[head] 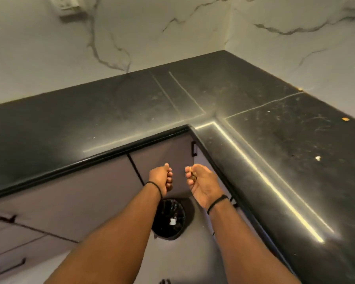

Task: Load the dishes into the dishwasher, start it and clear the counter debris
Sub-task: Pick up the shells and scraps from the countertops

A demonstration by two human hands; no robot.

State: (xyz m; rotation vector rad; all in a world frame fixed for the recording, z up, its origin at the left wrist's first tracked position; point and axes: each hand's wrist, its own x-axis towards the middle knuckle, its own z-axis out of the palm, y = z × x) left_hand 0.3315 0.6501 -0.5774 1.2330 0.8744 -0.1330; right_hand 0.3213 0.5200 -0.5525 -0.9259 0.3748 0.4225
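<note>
Left hand (162, 178): fingers curled, contents not discernible.
Right hand (201, 182): palm up, cupping brown debris scraps (193, 176).
Round black lined bin (168, 219): on floor beneath hands.
Black L-shaped stone counter (111, 111): orange crumb (345, 119), white crumb (318, 158) at right.

Two bare forearms in view, no sleeves down to the bottom edge of the frame. Left hand (162, 178): thin black band (155, 186) round the wrist, looks like a cord or hair tie, plain, no clasp visible. Right hand (203, 185): similar thin black band (217, 202) at the wrist, same narrow loop. No rings, watch or gloves visible. Nothing else worn that shows.
</note>
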